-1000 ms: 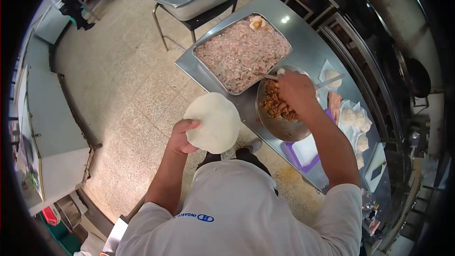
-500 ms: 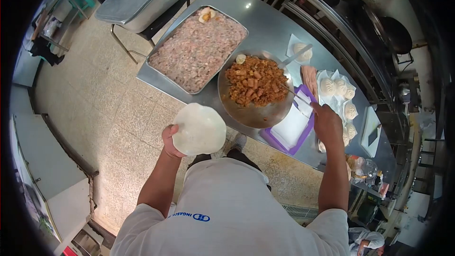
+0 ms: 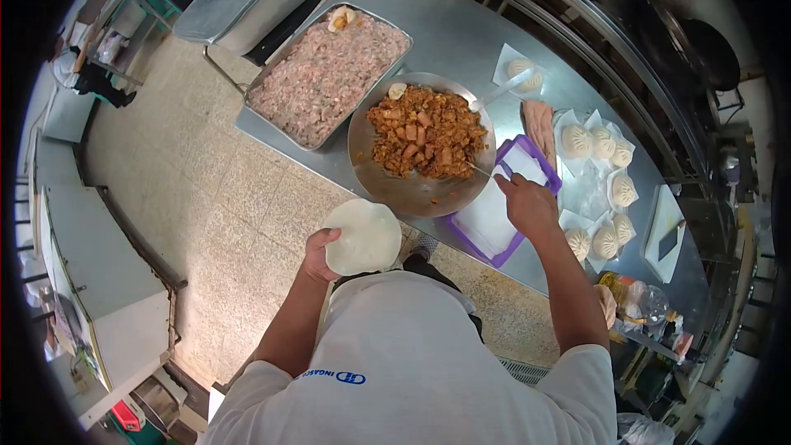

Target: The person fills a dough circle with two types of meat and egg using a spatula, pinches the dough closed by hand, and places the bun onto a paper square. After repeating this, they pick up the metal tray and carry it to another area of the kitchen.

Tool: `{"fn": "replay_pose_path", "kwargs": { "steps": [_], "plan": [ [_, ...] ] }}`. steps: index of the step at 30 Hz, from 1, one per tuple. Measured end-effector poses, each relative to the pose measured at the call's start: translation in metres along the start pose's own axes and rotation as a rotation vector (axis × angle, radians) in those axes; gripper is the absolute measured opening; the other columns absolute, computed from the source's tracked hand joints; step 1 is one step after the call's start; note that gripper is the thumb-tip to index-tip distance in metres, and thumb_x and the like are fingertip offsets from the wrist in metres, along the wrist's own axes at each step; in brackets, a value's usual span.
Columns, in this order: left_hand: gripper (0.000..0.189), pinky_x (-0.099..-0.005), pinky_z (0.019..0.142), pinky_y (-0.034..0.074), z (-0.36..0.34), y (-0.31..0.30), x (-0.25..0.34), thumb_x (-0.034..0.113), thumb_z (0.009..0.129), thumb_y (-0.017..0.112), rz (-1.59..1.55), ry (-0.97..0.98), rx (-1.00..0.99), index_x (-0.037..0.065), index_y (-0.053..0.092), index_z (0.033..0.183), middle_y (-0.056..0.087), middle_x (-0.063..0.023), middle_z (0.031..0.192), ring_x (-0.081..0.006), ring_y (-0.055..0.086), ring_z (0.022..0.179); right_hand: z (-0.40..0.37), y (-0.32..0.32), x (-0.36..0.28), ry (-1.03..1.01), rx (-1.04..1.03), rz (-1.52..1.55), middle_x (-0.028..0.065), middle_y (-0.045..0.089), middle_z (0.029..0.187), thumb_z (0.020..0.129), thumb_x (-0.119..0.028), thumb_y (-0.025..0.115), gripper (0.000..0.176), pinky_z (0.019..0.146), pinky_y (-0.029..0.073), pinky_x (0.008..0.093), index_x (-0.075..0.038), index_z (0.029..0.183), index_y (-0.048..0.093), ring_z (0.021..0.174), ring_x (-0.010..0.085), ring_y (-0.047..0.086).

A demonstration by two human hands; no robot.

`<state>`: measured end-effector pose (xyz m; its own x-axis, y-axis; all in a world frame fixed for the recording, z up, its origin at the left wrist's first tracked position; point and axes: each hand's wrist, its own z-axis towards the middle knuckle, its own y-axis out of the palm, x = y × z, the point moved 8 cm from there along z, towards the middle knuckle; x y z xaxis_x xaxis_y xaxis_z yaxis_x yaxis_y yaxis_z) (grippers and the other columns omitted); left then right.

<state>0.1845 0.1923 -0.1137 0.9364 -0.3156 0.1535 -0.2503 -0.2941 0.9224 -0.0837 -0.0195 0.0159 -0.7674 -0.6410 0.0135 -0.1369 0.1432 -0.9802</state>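
On my left hand (image 3: pixel 315 254) rests a round, flat dough wrapper (image 3: pixel 364 237), with the thumb over its edge and the other fingers hidden beneath. My right hand (image 3: pixel 529 204) is closed around the handle of a thin metal utensil (image 3: pixel 481 170). The utensil's far end is buried in the brown, chunky filling (image 3: pixel 424 136), so its kind cannot be made out. This filling sits in a wide metal bowl (image 3: pixel 404 203) near the table's edge. A second, broad-handled metal utensil (image 3: pixel 504 89) leans over the bowl's right rim.
Left of the bowl stands a metal tray (image 3: pixel 272 133) of pinkish minced filling. A purple tray (image 3: pixel 497 261) holds white paper sheets under my right hand. Several pleated buns (image 3: pixel 604 145) sit on papers at right, beside a cloth (image 3: pixel 540 126) and a white board (image 3: pixel 662 227).
My right hand has moved left towards the bowl, and less of its utensil shows. My left hand with the dough wrapper has shifted slightly right. The whole view has also shifted.
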Motion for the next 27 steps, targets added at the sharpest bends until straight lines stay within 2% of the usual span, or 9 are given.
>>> {"fn": "replay_pose_path", "kwargs": {
  "steps": [10,13,15,16,19,21,23,25,27],
  "plan": [
    [0.074,-0.0608,0.101,0.047,0.002,0.015,-0.011,0.029,0.078,0.070,-0.051,0.010,-0.038,0.007,0.044,0.143,0.054,-0.0195,0.137,-0.0413,0.056,0.123,-0.001,-0.005,-0.017,-0.164,-0.046,0.078,0.0096,0.065,0.087,0.084,-0.005,0.053,0.037,0.067,0.054,0.0427,-0.013,0.117,0.068,0.079,0.0300,0.067],
    [0.071,-0.0573,0.102,0.047,0.004,0.024,-0.009,0.027,0.079,0.067,-0.068,-0.004,-0.082,0.003,0.045,0.142,0.057,-0.0201,0.135,-0.0401,0.057,0.122,-0.002,-0.008,-0.028,-0.148,-0.010,0.137,0.0104,0.065,0.084,0.085,-0.006,0.054,0.033,0.067,0.053,0.0440,-0.013,0.114,0.069,0.078,0.0311,0.066],
    [0.071,-0.0568,0.102,0.047,0.008,0.019,-0.011,0.028,0.080,0.067,-0.070,-0.041,-0.058,0.003,0.044,0.142,0.056,-0.0204,0.136,-0.0404,0.058,0.122,-0.006,-0.015,-0.026,0.004,-0.013,0.122,0.0109,0.065,0.086,0.086,-0.008,0.055,0.030,0.065,0.053,0.0442,-0.013,0.112,0.070,0.076,0.0324,0.066],
    [0.071,-0.0568,0.102,0.047,0.009,0.019,-0.011,0.028,0.080,0.067,-0.074,-0.038,-0.054,0.003,0.044,0.142,0.056,-0.0204,0.136,-0.0404,0.058,0.122,-0.009,-0.016,-0.029,-0.001,-0.018,0.122,0.0109,0.065,0.086,0.086,-0.008,0.055,0.030,0.065,0.053,0.0442,-0.013,0.112,0.070,0.076,0.0324,0.066],
    [0.071,-0.0561,0.101,0.048,0.015,0.021,-0.008,0.028,0.080,0.066,-0.042,-0.060,-0.070,0.002,0.043,0.143,0.056,-0.0208,0.136,-0.0402,0.058,0.121,-0.021,-0.033,-0.029,0.049,0.090,0.078,0.0113,0.064,0.087,0.086,-0.007,0.056,0.028,0.064,0.053,0.0437,-0.012,0.110,0.070,0.074,0.0328,0.065],
    [0.071,-0.0560,0.101,0.048,0.016,0.017,-0.006,0.028,0.080,0.066,-0.014,-0.075,-0.048,0.002,0.043,0.143,0.056,-0.0207,0.136,-0.0402,0.059,0.120,-0.032,-0.055,-0.015,0.236,0.187,0.023,0.0114,0.063,0.087,0.086,-0.007,0.058,0.028,0.063,0.053,0.0438,-0.013,0.110,0.071,0.073,0.0332,0.065],
    [0.071,-0.0561,0.100,0.049,0.014,0.014,-0.004,0.029,0.080,0.066,-0.012,-0.088,-0.042,0.002,0.043,0.143,0.056,-0.0206,0.135,-0.0401,0.059,0.120,-0.037,-0.067,-0.018,0.216,0.229,0.096,0.0119,0.062,0.085,0.086,-0.007,0.058,0.028,0.064,0.053,0.0444,-0.013,0.110,0.071,0.074,0.0334,0.065],
    [0.071,-0.0562,0.100,0.049,0.015,0.016,-0.004,0.029,0.080,0.066,-0.003,-0.118,-0.043,0.003,0.043,0.142,0.057,-0.0205,0.135,-0.0401,0.059,0.120,-0.034,-0.059,-0.039,0.026,0.096,0.186,0.0112,0.061,0.087,0.087,-0.010,0.055,0.029,0.064,0.053,0.0433,-0.013,0.112,0.069,0.076,0.0319,0.066],
    [0.071,-0.0563,0.100,0.049,0.014,0.019,-0.002,0.029,0.080,0.066,0.001,-0.134,-0.060,0.003,0.044,0.142,0.057,-0.0203,0.135,-0.0400,0.059,0.120,-0.027,-0.051,-0.040,0.080,0.041,0.121,0.0128,0.062,0.089,0.086,-0.009,0.055,0.029,0.065,0.053,0.0438,-0.012,0.111,0.068,0.078,0.0322,0.067]
  ]
}}
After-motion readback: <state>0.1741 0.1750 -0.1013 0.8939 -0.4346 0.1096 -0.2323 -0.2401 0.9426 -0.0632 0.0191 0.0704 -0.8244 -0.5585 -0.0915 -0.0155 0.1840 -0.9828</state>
